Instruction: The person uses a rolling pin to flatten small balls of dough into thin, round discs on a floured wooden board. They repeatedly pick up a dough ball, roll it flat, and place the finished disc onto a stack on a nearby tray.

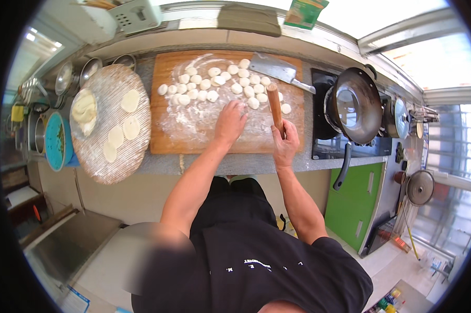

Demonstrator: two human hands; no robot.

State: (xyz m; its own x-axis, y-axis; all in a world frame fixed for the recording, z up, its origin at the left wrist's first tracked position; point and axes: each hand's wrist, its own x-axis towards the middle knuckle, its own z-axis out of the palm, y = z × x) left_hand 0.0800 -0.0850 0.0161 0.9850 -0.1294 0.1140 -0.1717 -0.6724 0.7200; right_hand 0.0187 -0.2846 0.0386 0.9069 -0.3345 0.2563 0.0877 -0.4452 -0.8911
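Observation:
My right hand (285, 143) is closed round the lower end of a wooden rolling pin (275, 107), whose far end points away over the board's right part. My left hand (230, 124) is palm down over the middle of the floured wooden cutting board (165, 141), holding nothing that I can see. Its fingers reach forward, with flour on the tips; the underside is hidden. Just beyond it lie several small round dough pieces (213, 96), spread across the board's far half. A cleaver (273, 68) rests at the board's far right corner, handle toward the stove.
On the left, a round woven tray (97, 151) bears several flat dough wrappers (116, 135) and a covered lump of dough (84, 108). Beside it stands a turquoise bowl (54, 141) of green filling. At right, a wok (368, 99) sits on the stove, its handle (343, 169) jutting past the counter edge.

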